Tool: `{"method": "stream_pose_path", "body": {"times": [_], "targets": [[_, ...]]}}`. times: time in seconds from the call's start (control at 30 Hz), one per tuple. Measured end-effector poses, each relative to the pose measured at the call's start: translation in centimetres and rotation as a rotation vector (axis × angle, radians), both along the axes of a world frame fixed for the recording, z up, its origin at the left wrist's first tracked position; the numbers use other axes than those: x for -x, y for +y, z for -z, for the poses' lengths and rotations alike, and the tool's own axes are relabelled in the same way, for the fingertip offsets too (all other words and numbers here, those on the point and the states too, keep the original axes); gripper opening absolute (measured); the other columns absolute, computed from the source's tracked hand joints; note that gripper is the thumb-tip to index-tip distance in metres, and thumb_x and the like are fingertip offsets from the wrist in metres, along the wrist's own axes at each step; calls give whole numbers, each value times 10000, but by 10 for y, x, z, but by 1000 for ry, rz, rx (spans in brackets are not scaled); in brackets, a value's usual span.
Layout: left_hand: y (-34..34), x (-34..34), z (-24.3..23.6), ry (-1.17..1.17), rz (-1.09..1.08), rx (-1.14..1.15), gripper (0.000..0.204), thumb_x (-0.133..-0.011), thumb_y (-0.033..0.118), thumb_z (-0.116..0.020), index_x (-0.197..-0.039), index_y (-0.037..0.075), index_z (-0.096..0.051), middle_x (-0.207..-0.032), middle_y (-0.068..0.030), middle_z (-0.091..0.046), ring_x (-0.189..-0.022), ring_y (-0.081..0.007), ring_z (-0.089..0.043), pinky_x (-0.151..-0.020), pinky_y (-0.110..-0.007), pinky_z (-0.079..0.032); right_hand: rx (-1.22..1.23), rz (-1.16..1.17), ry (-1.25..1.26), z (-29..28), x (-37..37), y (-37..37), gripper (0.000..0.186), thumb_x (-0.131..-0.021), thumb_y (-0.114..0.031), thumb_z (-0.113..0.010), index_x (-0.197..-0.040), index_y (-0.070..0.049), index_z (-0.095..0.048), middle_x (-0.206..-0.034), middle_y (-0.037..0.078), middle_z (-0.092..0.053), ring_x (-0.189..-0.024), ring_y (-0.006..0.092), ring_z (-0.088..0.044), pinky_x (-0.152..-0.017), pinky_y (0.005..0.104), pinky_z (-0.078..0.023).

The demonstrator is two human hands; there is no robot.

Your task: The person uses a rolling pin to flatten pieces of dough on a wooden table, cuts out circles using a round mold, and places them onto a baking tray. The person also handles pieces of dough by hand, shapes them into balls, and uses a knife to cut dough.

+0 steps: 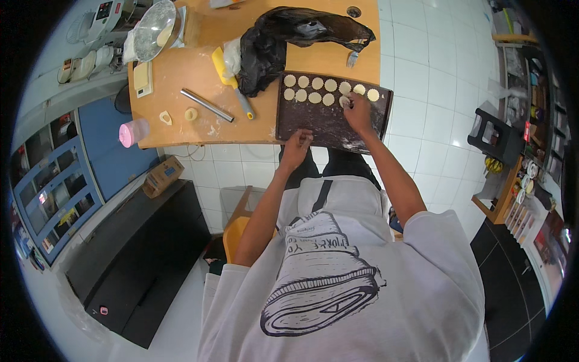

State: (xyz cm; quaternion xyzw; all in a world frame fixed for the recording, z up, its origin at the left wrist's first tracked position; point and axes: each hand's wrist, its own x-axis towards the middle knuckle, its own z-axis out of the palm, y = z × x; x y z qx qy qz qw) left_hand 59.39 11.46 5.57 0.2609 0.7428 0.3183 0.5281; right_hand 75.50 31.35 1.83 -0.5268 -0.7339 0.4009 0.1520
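A dark baking tray (329, 125), dusted with flour, lies at the table's front right edge. Along its far side run two rows of pale dough rounds (316, 96) with scalloped rims. My right hand (357, 113) reaches over the tray, fingertips pinched on a dough round (344, 101) at the right end of the nearer row; the fingers partly cover it. Above the tray's near left edge is my left hand (297, 148), its fingers loosely bent and slightly apart, with nothing seen in them.
Left of the tray lie a yellow-handled tool (246, 105), a metal tube (207, 105), a small dough ring (191, 114) and a pink container (133, 132). A black plastic bag (262, 63) sprawls behind the tray. A metal bowl (158, 30) stands at the far left. Beyond it is a fork (353, 58).
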Motion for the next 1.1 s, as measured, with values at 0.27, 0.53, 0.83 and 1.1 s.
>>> {"method": "stream_pose_path", "body": {"times": [0.27,0.53,0.83,1.1], "targets": [[-6,2,6,-1,21,-34,262,-1006,167,-632,-1206,-2,-645,-1081,-156,-721,-975,-246,-701,-880,-365,-545,59,115,112,0,-6,-11,290,-865,-68,-706,-1147,-4,-711,-1006,221,-742,-961,379,-724,-871,452,-563],[1,-2,-4,-3,44,-64,235,-992,91,-630,-1203,-13,-639,-1089,-140,-723,-997,-218,-702,-868,-340,-550,47,201,127,-1,0,-17,197,-880,-87,-727,-1057,0,-733,-963,199,-758,-864,337,-753,-793,431,-578],[-3,1,0,-52,21,-29,225,-991,72,-625,-1200,-11,-644,-1105,-139,-720,-1005,-209,-697,-854,-329,-552,18,245,82,3,2,-19,191,-855,-49,-727,-1042,-12,-722,-943,187,-752,-857,341,-747,-773,443,-575],[-9,6,3,44,70,-95,207,-985,82,-636,-1176,3,-653,-1107,-154,-695,-956,-238,-691,-849,-343,-554,0,66,60,-3,-17,-21,326,-857,-90,-744,-1159,-13,-650,-1079,187,-638,-970,358,-682,-855,465,-547]]}}
